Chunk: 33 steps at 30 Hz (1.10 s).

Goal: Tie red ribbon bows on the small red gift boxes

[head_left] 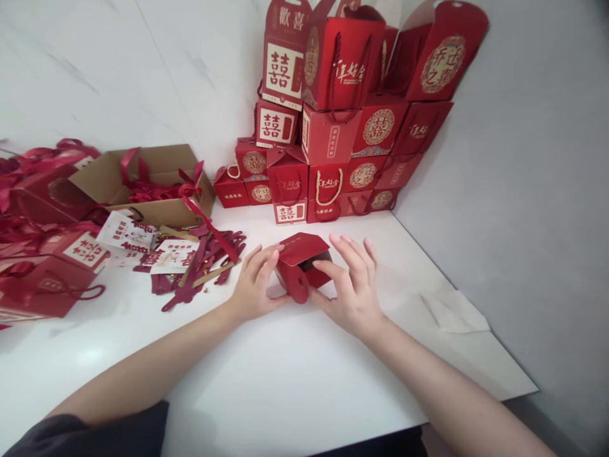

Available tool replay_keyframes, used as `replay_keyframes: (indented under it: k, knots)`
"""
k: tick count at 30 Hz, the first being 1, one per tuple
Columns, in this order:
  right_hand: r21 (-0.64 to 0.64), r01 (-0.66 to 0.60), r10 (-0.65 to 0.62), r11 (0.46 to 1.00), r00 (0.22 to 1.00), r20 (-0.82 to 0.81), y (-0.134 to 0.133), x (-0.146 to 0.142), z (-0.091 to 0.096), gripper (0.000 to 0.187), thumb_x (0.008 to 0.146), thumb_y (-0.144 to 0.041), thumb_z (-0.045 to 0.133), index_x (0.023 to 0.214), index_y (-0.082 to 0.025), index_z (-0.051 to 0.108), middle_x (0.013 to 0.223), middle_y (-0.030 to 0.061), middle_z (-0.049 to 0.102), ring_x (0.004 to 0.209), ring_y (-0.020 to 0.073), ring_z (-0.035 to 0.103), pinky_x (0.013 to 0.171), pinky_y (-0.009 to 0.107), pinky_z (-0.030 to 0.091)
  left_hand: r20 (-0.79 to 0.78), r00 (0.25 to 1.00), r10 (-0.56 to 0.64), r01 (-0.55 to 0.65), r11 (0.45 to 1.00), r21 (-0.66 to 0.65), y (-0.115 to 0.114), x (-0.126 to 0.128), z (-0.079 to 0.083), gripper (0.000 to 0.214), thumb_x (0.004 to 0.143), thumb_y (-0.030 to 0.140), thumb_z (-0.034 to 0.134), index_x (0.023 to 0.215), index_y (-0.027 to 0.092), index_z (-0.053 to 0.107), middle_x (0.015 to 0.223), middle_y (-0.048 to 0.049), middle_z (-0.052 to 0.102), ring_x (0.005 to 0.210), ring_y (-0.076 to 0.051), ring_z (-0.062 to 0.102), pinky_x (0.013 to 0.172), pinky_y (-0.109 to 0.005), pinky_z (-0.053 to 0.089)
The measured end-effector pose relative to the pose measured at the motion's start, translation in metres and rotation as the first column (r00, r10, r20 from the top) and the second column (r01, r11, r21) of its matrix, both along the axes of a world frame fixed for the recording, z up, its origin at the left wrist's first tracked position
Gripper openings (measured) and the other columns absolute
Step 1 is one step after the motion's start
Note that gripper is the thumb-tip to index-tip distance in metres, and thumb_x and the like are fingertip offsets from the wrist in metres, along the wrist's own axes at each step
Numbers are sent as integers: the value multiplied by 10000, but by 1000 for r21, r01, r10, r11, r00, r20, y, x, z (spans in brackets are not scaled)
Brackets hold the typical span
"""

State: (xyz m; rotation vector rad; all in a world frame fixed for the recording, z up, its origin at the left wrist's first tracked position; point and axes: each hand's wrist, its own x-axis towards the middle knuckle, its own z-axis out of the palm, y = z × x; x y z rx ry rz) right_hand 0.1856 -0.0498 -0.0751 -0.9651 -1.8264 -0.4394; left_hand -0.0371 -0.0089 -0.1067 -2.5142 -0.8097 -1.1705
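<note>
A small red paper gift box [302,266] lies half-folded on the white table [295,381], its top flap raised. My left hand [254,285] grips its left side, fingers curled against the flap. My right hand [354,282] presses on its right side, thumb and forefinger on the box, the other fingers spread above it.
A tall stack of finished red gift boxes [333,120] stands in the far corner. An open cardboard carton [143,184] with red ribbons sits at the left, with loose red handles [200,266] and flat boxes [47,279] beside it. A white sheet [454,311] lies near the right edge.
</note>
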Motion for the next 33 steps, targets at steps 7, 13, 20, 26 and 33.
replay_keyframes:
  k: [7, 13, 20, 26, 33]
  knots:
    - [-54, -106, 111, 993, 989, 95, -7, -5, -1, 393, 808, -455, 667, 1116, -234, 563, 1350, 125, 561, 1298, 288, 464, 1152, 571, 162, -1, 999, -33, 33, 999, 5, -4, 2, 3, 893, 718, 513, 696, 1442, 210, 269, 1290, -191, 550, 1202, -304, 537, 1018, -505, 408]
    - [-96, -223, 233, 970, 965, 117, -6, -3, 6, 314, 892, -274, 598, 1193, -222, 524, 1166, 40, 699, 1139, 187, 614, 1186, 543, 16, 49, 998, -35, 38, 998, -59, -3, 4, 5, 922, 686, 455, 741, 1425, 227, 238, 1276, -177, 550, 1180, -301, 548, 948, -482, 448]
    - [-165, -197, 229, 966, 952, 205, -3, 0, 3, 310, 884, -81, 512, 1161, -201, 583, 1257, 49, 647, 1241, 187, 536, 1182, 514, 151, 62, 998, 33, -27, 996, -88, -3, 4, 4, 1010, 652, 435, 777, 1458, 223, 206, 1282, -176, 533, 1174, -306, 540, 923, -465, 470]
    - [-224, -41, 94, 974, 969, 227, 1, 4, -1, 457, 879, -100, 526, 1303, -271, 528, 1370, 98, 537, 1294, 244, 466, 1116, 523, 299, 63, 998, 32, -26, 995, -94, -3, 2, 3, 1036, 642, 403, 790, 1472, 217, 199, 1308, -177, 515, 1197, -311, 522, 946, -470, 475]
    - [-205, -88, 104, 975, 992, 68, 13, 13, -6, 431, 896, -90, 480, 1296, -236, 539, 1235, 96, 618, 1163, 240, 552, 967, 427, 496, -7, 999, -53, 53, 998, -17, -5, 4, 6, 940, 668, 384, 772, 1449, 241, 268, 1296, -175, 536, 1207, -310, 530, 933, -462, 483]
